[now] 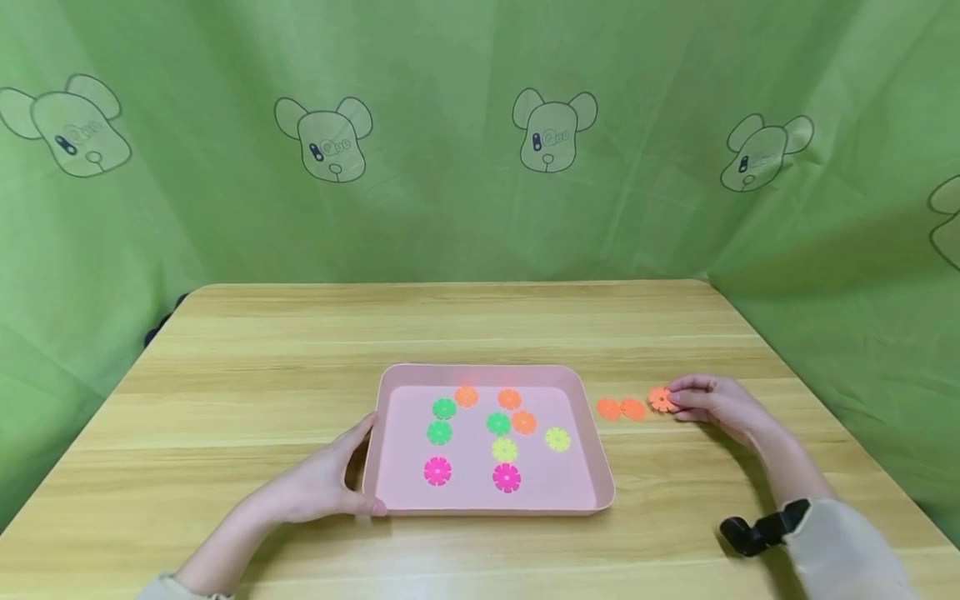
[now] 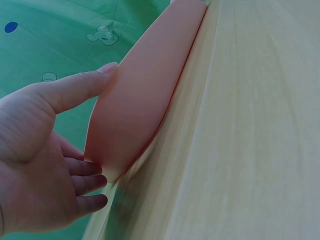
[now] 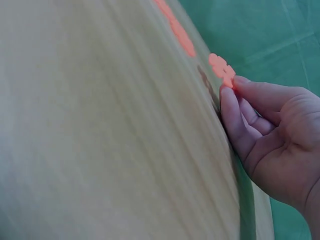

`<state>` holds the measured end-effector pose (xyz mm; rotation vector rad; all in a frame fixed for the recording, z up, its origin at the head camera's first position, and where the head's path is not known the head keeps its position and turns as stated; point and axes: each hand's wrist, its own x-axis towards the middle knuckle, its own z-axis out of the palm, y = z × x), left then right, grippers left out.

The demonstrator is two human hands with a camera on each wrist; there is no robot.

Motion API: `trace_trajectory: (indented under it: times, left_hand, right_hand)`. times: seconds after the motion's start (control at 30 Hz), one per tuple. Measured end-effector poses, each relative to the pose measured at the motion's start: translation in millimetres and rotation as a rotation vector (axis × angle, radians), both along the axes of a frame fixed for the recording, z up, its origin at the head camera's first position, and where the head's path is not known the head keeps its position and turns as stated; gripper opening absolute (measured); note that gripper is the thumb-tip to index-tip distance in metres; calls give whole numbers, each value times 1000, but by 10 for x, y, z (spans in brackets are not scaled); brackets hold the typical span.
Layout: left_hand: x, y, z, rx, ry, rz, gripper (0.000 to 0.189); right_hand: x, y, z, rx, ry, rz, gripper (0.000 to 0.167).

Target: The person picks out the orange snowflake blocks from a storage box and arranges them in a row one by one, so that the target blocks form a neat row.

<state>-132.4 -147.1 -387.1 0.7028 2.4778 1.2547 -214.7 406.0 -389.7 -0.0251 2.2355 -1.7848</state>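
Note:
A shallow pink tray point(image 1: 480, 511) sits on the wooden table, with several notched snowflake discs in it. My left hand point(image 1: 318, 479) rests against its near left corner, thumb at the front wall and fingers spread along the left side; the left wrist view shows the thumb straight at the pink wall point(image 2: 140, 80). Right of the tray, my right hand point(image 1: 716, 404) pinches an orange snowflake disc point(image 1: 660, 399) by its edge, between thumb and fingertips. In the right wrist view this disc point(image 3: 220, 67) is tilted just above the tabletop. Two orange discs point(image 1: 621, 408) lie side by side between it and the tray.
Inside the tray are green discs point(image 1: 439, 432), orange discs point(image 1: 466, 396), yellow discs point(image 1: 557, 439) and pink discs point(image 1: 438, 471), spread apart. A green curtain point(image 1: 442, 217) hangs behind the table point(image 1: 247, 358) and along both sides. A black strap piece point(image 1: 765, 531) juts from the right wrist.

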Motion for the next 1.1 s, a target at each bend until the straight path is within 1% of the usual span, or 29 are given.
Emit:
trace_trajectory:
  times: [0.2,0.37,0.5,0.63,0.77,0.97,1.1]
  left_hand:
    - [13,0,-7,-18,-7,21,115]
    - [34,-7,3,-29,-7,34,114]
    - [32,5,17,-42,7,40,114]
    - [29,13,16,-44,0,34,114]
    - [24,11,8,-45,-1,29,114]
    - [15,10,-6,-36,5,25,114]
    - [17,11,0,-33,3,24,114]
  right_hand:
    - [-7,-35,-23,102,30,-5,31]
    - [-21,-75,-23,147,36,-10,37]
    - [-26,-85,-1,176,26,-21,37]
    - [-21,-104,21,203,9,-17,37]
    - [-24,-135,37,253,17,-1,36]
    - [-38,-179,71,360,46,38,34]
    - [-41,-205,93,398,53,57,33]
